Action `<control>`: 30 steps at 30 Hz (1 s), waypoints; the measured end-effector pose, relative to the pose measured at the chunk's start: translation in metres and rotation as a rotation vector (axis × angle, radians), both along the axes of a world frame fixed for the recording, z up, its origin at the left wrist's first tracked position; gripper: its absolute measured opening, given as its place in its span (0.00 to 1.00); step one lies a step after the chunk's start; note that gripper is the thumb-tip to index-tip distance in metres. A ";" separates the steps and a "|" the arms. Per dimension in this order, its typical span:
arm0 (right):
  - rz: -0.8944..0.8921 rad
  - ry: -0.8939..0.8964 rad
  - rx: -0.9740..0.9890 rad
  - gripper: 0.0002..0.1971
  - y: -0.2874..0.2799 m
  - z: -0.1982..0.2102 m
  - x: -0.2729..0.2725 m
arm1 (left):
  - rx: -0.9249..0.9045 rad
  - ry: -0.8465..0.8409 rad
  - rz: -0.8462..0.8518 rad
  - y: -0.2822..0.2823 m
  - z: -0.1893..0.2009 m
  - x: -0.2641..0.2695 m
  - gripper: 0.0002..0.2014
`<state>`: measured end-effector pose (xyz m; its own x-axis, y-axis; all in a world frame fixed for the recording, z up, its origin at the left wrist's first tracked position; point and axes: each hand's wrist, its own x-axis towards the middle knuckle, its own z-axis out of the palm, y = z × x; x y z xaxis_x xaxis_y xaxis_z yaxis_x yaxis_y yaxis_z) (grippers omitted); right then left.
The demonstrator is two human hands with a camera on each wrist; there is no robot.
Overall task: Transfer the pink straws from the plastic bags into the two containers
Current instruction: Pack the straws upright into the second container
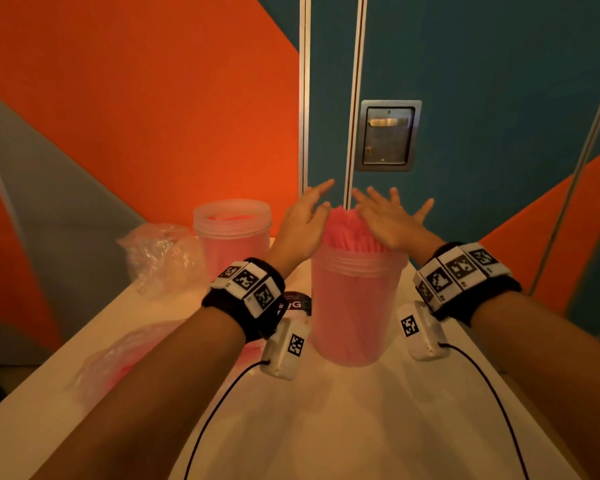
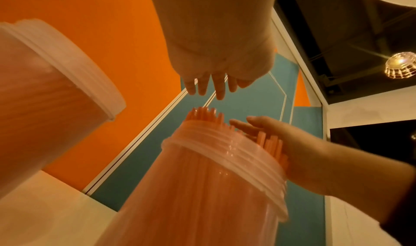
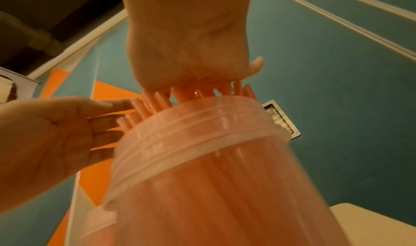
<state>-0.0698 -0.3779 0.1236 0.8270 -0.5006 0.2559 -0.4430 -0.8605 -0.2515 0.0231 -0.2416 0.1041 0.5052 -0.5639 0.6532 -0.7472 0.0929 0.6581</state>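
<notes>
A white table (image 1: 291, 420) is standing against a wall (image 1: 136, 98) painted orange, teal and grey. A clear tub (image 1: 355, 306) is sitting in the middle of the table, full of pink straws (image 1: 350, 230) that are sticking up out of its top. The left hand (image 1: 303, 220) and right hand (image 1: 392, 220) are pressing flat on the straw tops, one on each side; each grip is wide open, fingers straight, holding nothing. Behind the tub to its left, a second tub (image 1: 232, 233) is holding more straws. Left of that one a crumpled bag (image 1: 160, 251) is lying. Near the first tub's left side, under the left arm, another bag (image 1: 125, 358) with pink inside is lying. A metal latch plate (image 1: 387, 135) is shining on the teal wall above the tub.
</notes>
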 end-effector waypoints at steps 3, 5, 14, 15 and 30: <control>0.021 -0.395 0.014 0.24 0.017 0.005 -0.003 | -0.027 0.011 0.099 0.033 -0.002 0.005 0.12; 0.092 -0.589 0.049 0.19 0.039 0.008 -0.001 | 0.110 0.072 0.064 0.061 -0.007 0.012 0.14; 0.567 0.268 0.544 0.09 0.180 -0.052 0.038 | 0.966 0.084 0.005 0.168 -0.079 0.002 0.09; 0.560 0.353 0.470 0.07 0.190 -0.067 0.046 | 1.050 0.022 0.058 0.173 -0.092 0.004 0.10; 0.464 0.276 -0.017 0.17 0.175 -0.166 0.099 | 1.173 -0.039 0.405 0.177 -0.161 0.063 0.32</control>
<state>0.0291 -0.2028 -0.0426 0.9979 -0.0646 0.0025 -0.0633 -0.9844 -0.1641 0.0859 -0.0643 -0.0572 0.7706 -0.6255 -0.1217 -0.6058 -0.7784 0.1649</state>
